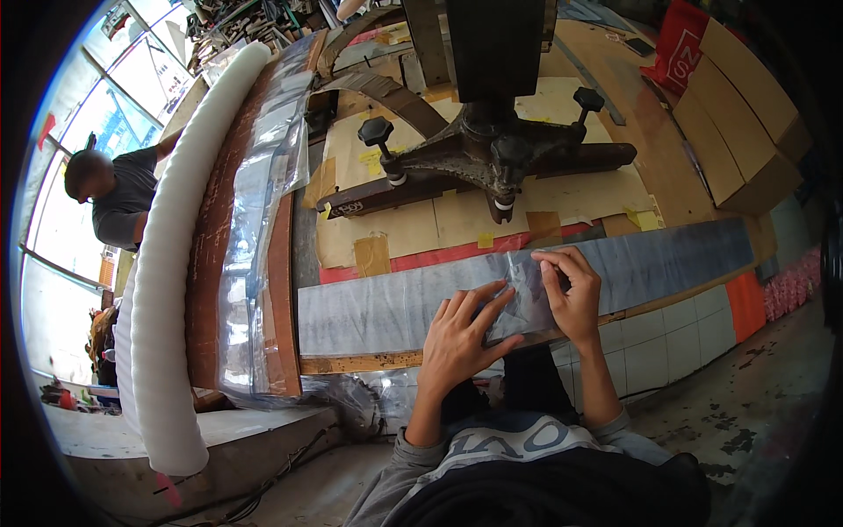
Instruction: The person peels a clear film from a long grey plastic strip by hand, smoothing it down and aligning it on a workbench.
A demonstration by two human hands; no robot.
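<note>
Head view: left hand (457, 338) lies spread, right hand (571, 294) pinches crinkly clear film (518, 303) on long grey plank (386, 307).

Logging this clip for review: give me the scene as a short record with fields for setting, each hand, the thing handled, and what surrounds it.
setting: workshop bench seen from above
left hand: flat, fingers spread, pressing clear plastic film onto the board
right hand: pinching the film's upper edge
thing handled: long grey board lying across the bench edge
behind it: dark metal machine base on cardboard sheets
left side: white foam roll, plastic-wrapped wooden boards
right side: cardboard boxes
others: a person at far left by the windows
</note>
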